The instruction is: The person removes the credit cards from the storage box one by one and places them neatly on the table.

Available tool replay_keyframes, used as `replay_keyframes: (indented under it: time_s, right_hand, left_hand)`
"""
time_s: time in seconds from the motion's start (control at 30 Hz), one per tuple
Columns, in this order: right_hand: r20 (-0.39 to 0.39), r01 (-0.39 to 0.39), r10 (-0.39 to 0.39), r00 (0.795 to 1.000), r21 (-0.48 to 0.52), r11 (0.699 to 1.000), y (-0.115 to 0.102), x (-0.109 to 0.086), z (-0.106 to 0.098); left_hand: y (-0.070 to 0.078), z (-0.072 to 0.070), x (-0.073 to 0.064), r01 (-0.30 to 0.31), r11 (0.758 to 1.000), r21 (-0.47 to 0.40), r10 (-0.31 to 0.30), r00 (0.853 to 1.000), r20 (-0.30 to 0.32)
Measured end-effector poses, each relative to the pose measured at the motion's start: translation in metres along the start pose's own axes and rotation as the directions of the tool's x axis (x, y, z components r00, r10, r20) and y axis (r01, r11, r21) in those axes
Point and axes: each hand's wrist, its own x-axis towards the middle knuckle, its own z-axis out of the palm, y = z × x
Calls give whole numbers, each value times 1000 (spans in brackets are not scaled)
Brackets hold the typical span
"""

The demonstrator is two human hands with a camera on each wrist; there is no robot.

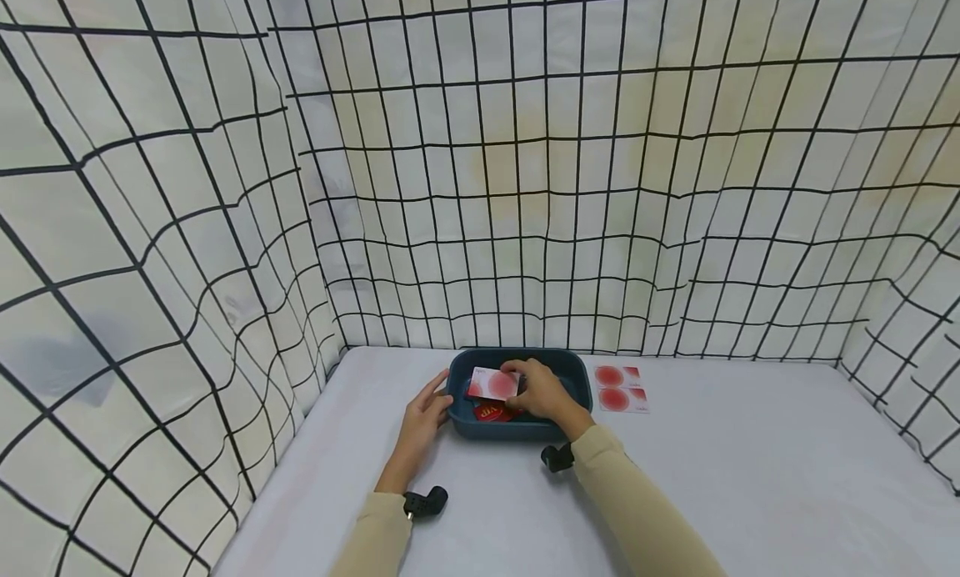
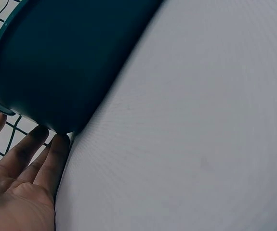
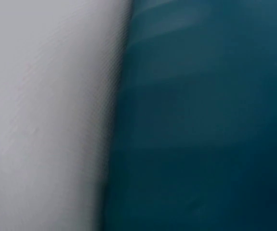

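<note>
A dark teal basin (image 1: 517,431) stands on the white table. My left hand (image 1: 423,414) is at its left end; in the left wrist view the extended fingers (image 2: 56,161) touch the outer wall of the basin (image 2: 71,62). Over the inside of the basin my right hand (image 1: 543,391) pinches a white card with a red round print (image 1: 495,383) between thumb and fingers. Red packets (image 1: 493,412) lie under it in the basin, partly hidden by the card and hand. The right wrist view holds only the basin's side (image 3: 201,115), without the hand.
To the right of the basin, two similar red-and-white cards (image 1: 618,377) lie one behind the other on the white tabletop (image 1: 750,477). A black grid net (image 1: 525,193) over white sheeting rises behind the table and along both sides.
</note>
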Motion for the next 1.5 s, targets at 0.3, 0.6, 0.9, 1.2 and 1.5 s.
replay_keyframes:
  time_s: [0.3, 0.6, 0.9, 1.2, 1.5]
  right_hand:
    - [-14, 34, -34, 999, -7, 999, 1, -1, -1]
    - [-21, 20, -19, 1000, 63, 998, 1, 0, -3]
    - [-131, 82, -64, 989, 144, 986, -2, -1, -8]
    - [-211, 128, -106, 972, 97, 987, -4, -12, -23]
    - [-231, 99, -79, 970, 77, 992, 11, -32, -46]
  left_hand:
    - [0, 0, 1, 7, 1000, -26, -7, 1000, 12]
    - [2, 0, 1, 3, 999, -34, -3, 1000, 20]
    - [3, -1, 2, 13, 1000, -18, -12, 1000, 11]
    - [4, -2, 0, 10, 1000, -12, -9, 1000, 17]
    - [2, -1, 1, 12, 1000, -29, -12, 1000, 20]
